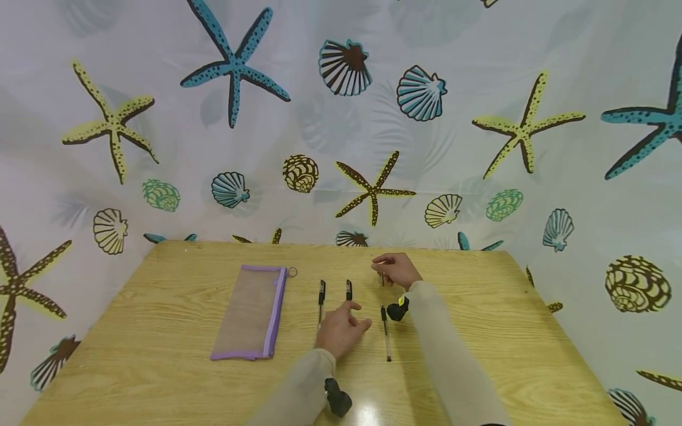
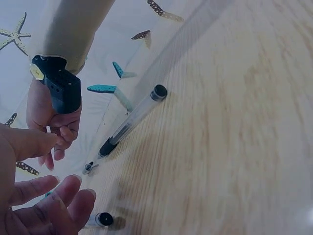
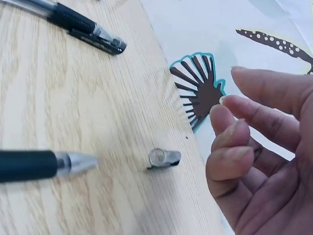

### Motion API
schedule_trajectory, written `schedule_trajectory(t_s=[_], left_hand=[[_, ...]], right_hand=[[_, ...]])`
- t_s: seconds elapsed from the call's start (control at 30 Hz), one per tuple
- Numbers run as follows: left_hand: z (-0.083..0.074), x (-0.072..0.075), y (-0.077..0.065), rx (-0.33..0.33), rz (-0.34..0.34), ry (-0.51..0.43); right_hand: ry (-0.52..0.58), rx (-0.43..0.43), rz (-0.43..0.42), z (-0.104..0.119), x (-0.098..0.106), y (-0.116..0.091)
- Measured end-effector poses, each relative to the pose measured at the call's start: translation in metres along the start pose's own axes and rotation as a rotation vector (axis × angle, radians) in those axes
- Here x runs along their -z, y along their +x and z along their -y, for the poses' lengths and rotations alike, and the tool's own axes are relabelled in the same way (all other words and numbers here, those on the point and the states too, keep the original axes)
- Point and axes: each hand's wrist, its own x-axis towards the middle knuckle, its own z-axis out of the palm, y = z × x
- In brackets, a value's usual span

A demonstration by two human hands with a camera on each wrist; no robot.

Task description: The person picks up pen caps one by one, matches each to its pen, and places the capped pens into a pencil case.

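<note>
My right hand [image 1: 396,270] hovers by the table's far edge with loosely bent fingers, nothing visible between them. In the right wrist view, a small clear pen cap with a dark clip [image 3: 165,158] lies on the wood, apart from those fingers [image 3: 230,161]. Nearer to me is an uncapped black gel pen [image 1: 386,334], its bare tip pointing toward the cap. My left hand [image 1: 341,331] is over a capped black pen [image 1: 348,290], covering its lower part; its fingers are relaxed and hold nothing. Left of it lies another capped pen [image 1: 321,296], partly hidden.
A mesh pouch with purple edging [image 1: 250,310] lies flat on the left of the wooden table [image 1: 133,355], a ring at its zipper. Behind the table hangs a white curtain [image 1: 298,130] printed with starfish and shells. Both wrists carry small black cameras [image 1: 338,397].
</note>
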Motion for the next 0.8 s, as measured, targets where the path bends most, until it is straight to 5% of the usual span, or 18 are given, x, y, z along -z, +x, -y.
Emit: schedule_trajectory(t_s=[0.8], left_hand=[[-0.020, -0.031, -0.007, 0.070, 0.068, -0.074]], right_hand=[[-0.067, -0.092, -0.039, -0.022, 0.018, 0.005]])
